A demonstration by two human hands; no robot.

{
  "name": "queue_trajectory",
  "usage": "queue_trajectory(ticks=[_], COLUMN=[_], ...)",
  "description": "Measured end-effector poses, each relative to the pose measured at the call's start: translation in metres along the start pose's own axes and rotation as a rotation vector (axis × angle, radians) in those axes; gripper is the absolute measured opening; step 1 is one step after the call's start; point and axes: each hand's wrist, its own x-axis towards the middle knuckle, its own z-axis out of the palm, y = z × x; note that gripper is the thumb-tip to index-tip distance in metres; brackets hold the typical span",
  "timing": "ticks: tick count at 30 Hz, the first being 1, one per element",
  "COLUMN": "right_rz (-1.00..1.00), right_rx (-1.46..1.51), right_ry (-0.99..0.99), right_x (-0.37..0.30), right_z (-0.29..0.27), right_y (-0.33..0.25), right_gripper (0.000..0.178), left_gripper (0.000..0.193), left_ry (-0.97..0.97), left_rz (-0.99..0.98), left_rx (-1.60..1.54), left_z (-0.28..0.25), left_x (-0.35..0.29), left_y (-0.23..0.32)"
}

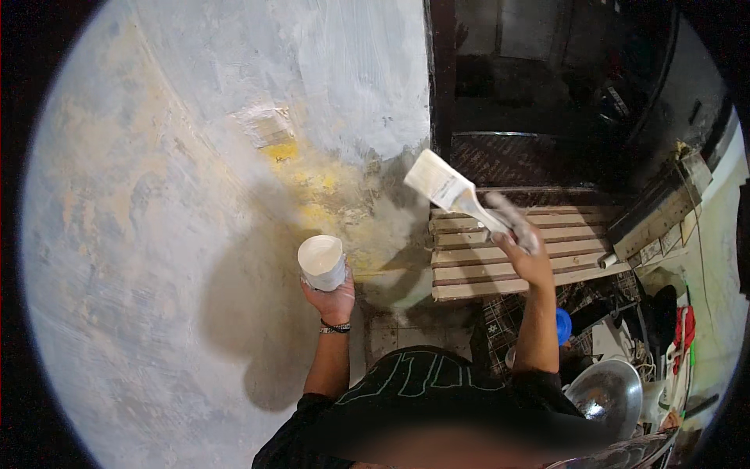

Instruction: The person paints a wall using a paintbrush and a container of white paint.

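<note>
My left hand is wrapped round a white tub of pale paint, its open top facing up. In my right hand is a paintbrush, gripped by its handle. The wide bristles point up and left, apart from the wall, and look coated in whitish paint. Ahead and to the left spreads the wall, streaked with grey-white paint over beige. A yellow, stained patch shows on it beyond the tub.
A slatted wooden bench stands below my right hand, by a dark doorway. At the lower right are a metal wok, a blue round object and clutter. A long box-like object leans at the bench's right end.
</note>
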Motion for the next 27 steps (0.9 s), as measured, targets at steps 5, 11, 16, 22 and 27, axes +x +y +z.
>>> queue_trajectory(ticks=[5, 11, 16, 22, 27], right_rz=[-0.097, -0.468, -0.629, -0.397, -0.687], right_rx=[-0.257, -0.786, -1.226, -1.223, -1.195], right_ry=[-0.260, -0.300, -0.055, 0.112, 0.109], right_x=[0.027, 0.060, 0.081, 0.070, 0.093], right_z=[0.012, 0.046, 0.038, -0.005, 0.000], right_y=[0.031, -0.014, -0.039, -0.062, -0.048], right_gripper=[0.037, 0.032, 0.039, 0.029, 0.028], left_gripper=[0.051, 0.052, 0.053, 0.052, 0.051], left_ry=[-0.058, -0.084, -0.092, 0.003, -0.062], left_rz=[-0.006, -0.006, -0.073, 0.011, -0.022], left_rx=[-0.001, 0.013, -0.064, -0.009, 0.050], left_z=[0.000, -0.007, -0.011, -0.007, -0.011], left_x=[0.000, 0.002, 0.007, 0.008, 0.018], left_y=[-0.002, -0.001, 0.000, -0.003, -0.002])
